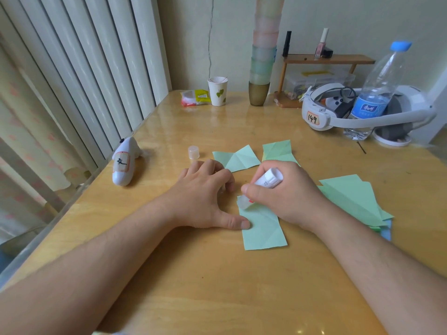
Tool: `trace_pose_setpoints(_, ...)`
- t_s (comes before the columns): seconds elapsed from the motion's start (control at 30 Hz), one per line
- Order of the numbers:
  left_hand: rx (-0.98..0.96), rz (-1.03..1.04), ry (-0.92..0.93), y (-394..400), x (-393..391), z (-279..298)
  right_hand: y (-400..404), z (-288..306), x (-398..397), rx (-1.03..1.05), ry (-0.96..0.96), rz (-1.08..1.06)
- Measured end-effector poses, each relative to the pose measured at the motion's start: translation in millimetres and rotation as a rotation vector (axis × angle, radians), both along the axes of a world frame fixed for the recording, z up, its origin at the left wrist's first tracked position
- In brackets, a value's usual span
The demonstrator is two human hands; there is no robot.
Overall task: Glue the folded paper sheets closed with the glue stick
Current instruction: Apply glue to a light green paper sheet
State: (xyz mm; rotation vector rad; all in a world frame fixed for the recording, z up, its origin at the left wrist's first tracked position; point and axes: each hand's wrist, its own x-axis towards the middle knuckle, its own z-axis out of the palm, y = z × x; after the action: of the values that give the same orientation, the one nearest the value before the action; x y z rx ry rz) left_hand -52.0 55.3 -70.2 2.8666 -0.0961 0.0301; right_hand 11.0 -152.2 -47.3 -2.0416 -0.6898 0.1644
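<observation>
A person's two bare forearms reach over a wooden tabletop (217, 274) toward a pale green folded paper sheet (264, 229) lying flat between the hands, its long axis running away from the person and tilted slightly left. The right hand (284, 192) has its fingers (249, 189) curled round a white glue stick (264, 182), held slanting, with the glue tip down and left on the sheet's far left corner and the stick's base pointing up and right. The left hand (205, 192) lies just to the left, thumb pressed on the sheet's left edge, its other fingers loosely bent near the far corner and gripping nothing. The stroke ahead likely runs from that corner along the long axis toward the person, so the right hand does the work and the left thumb pins. The clear cap (193, 152) stands beyond the left hand. More green sheets (350, 201) lie to the right and two folded pieces (238, 159) farther off.
</observation>
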Motion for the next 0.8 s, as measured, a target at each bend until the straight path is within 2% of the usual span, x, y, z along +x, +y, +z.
trace_pose_setpoints(0.57,-0.009,0.001,0.006,-0.4,-1.2,1.2,-16.1,10.6,7.6,-0.195,-0.037,-0.062)
trace_pose_setpoints(0.8,-0.011,-0.007,0.006,-0.1,-1.7,2.1,-32.2,12.9,16.4,-0.216,-0.042,-0.063)
